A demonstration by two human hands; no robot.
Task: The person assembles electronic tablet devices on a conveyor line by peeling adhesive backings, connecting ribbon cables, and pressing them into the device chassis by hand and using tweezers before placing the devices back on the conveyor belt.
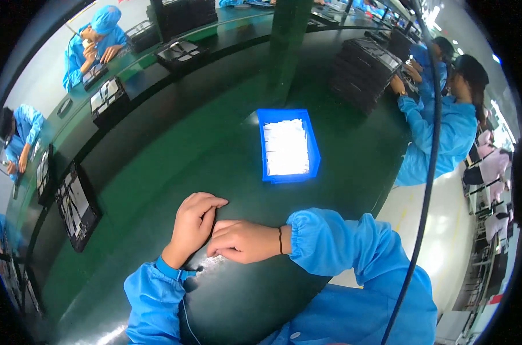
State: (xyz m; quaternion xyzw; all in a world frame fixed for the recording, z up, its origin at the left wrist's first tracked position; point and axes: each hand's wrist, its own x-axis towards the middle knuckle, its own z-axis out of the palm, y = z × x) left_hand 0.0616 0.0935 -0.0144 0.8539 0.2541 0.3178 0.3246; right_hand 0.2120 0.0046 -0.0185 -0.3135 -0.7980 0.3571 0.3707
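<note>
My left hand (194,223) rests on the dark green tabletop (174,167), its fingers curled together and pointing right. Close beside it lies my right hand (246,241), also closed, with its fingertips bent toward the left wrist. The undersides of both hands are hidden, so I cannot make out whether anything is in them. A blue band with a thin cord (177,271) circles my left wrist; a dark thin band (281,240) is on the right. Beyond my hands stands a blue plastic bin (314,155) holding many white strip-like pieces (286,147), apart from both hands.
Black trays with flat device parts (77,208) line a curved track on the left. Stacked black trays (364,72) stand at the far right. Co-workers in blue (445,132) sit around the table. A black cable (430,172) hangs down on my right.
</note>
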